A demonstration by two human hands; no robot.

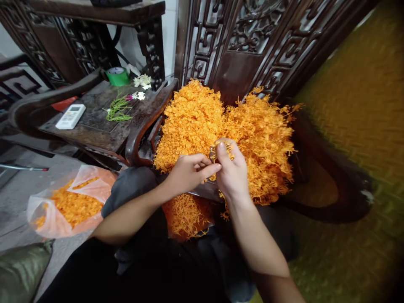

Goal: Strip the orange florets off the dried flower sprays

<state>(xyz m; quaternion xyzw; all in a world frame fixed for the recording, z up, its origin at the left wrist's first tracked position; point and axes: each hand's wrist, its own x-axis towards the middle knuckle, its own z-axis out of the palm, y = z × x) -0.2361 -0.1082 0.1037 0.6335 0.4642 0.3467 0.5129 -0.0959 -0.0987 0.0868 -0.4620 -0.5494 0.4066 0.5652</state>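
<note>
My right hand (234,174) is closed on a small bunch of orange branched plastic pieces (227,147), thumb on top. Against it, my left hand (187,173) has its thumb and fingers drawn together in a pinch; whatever lies between those fingertips is too small to make out. Just beyond both hands, two large heaps of orange pieces rest on a dark wooden chair: a dense left heap (192,120) and a looser, spikier right heap (267,145). Below the hands, between my legs, more thin orange branched pieces (187,215) lie in a reddish bag.
A carved chair back (241,69) rises behind the heaps. On the dark table at left are a white remote (71,117), green tape (118,76), green stems (119,108) and white flowers (142,81). A plastic bag (57,221) of orange pieces sits on the floor.
</note>
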